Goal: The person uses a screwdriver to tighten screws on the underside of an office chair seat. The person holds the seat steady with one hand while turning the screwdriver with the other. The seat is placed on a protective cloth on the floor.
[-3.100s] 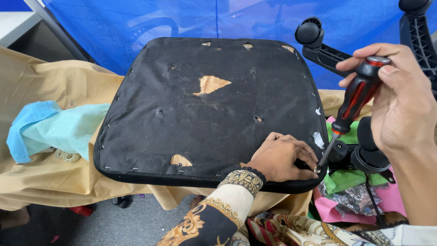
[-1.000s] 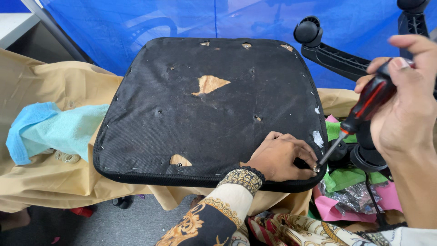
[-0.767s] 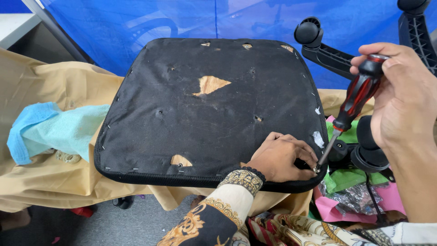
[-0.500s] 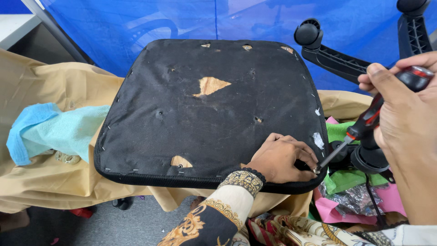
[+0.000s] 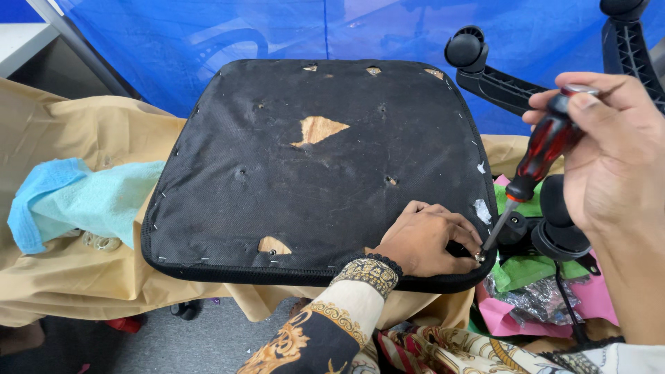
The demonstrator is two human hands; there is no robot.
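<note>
— Where did we have our hands then?

— Our left hand [image 5: 426, 239] lay flat on the near right corner of the black seat underside [image 5: 312, 173], fingers curled around a small screw [image 5: 479, 257] at the tip of the screwdriver [image 5: 537, 163]. Our right hand [image 5: 609, 152] was clamped on the red and black handle, thumb over its top, the shaft slanting down toward our left fingers.

— And the seat itself?

— It lay upside down under our left hand, over a tan cloth [image 5: 69, 277], its black fabric torn in spots so wood showed through. Far off to the left of our left hand sat a light blue towel [image 5: 76, 201].

— What was around our right hand?

— Black chair legs with a caster [image 5: 465, 48] stood just beyond it, against a blue tarp [image 5: 277, 34], and below it green and pink wrappers [image 5: 526, 291] were piled.
</note>
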